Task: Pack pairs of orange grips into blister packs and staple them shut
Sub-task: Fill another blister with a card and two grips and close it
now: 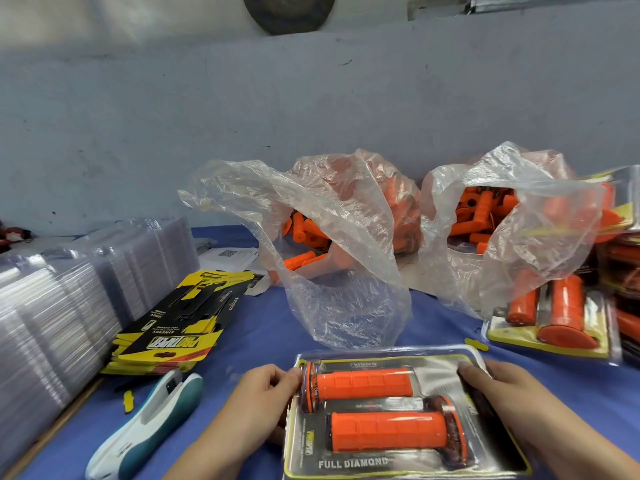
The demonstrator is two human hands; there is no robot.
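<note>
head view, close, down onto table (258, 329)

Both our forearms reached forward; our left hand (264, 389) pinched the left edge of the blister pack (437, 372), and our right hand (495, 382) gripped its right edge.

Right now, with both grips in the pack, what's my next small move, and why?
Probably hold the blister pack with the right hand and send the left hand to the stapler lying just left of it: both orange grips sit inside, both hands hold its edges, the stapler lies untouched.
</note>
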